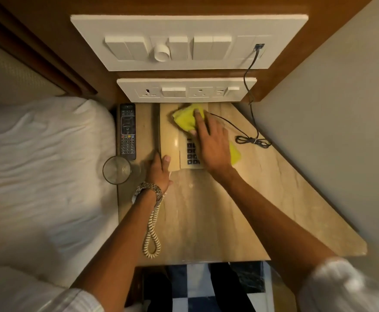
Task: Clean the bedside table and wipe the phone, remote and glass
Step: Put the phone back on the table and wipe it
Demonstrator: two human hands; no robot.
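Both bare forearms stretched forward, hands apart.
Left hand [160, 171] curled round near end of phone handset [169, 140], thumb on top; right hand [211, 146] flat, fingers straight, pressing on yellow cloth [184, 119].

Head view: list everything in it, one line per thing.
table: one, beige stone, against the wall
phone: one, beige with dark keys, far middle of the table
cloth: one, yellow, on the phone's far part
remote: one, black, far left edge of the table
glass: one, clear, left edge, just nearer than the remote
coiled cord: one, beige, from the phone towards the near edge
cable: one, black, from the wall to a bundle right of the phone
switch panels: two, white, on the wall
bed: one, white, left of the table
watch: one, silver, left wrist
left hand: grips the phone's near left end
right hand: fingers straight, pressing the cloth
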